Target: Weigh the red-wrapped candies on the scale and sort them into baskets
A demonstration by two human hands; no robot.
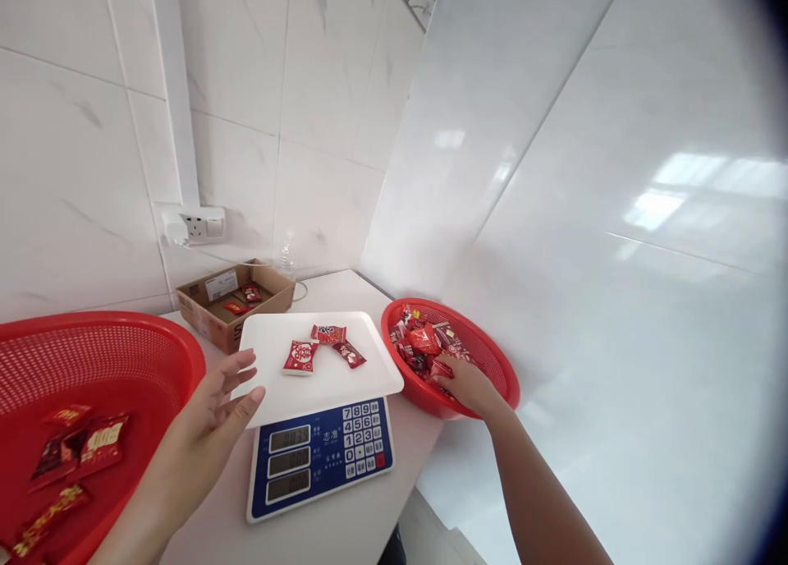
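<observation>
My left hand [213,421] is open beside the left edge of a white weighing tray [264,384], its fingers apart with nothing in them. Three red wrapped sweets lie on the tray: a square packet with white markings [300,357], a flat one [328,334] and a narrow one [349,353]. The tray sits on a blue digital scale [320,454]. My right hand [468,384] reaches into a red plastic basket [501,368] of mixed wrapped sweets [423,337]. Its fingers close on a red sweet packet [441,369], partly hidden by the hand.
A larger red basket [166,343] with several wrapped packets [102,443] stands at the left. Behind the tray, a shallow cardboard box [206,314] holds a few red packets. A clear bottle [287,254] and a wall socket [197,226] are at the back. Walls border the table [336,284].
</observation>
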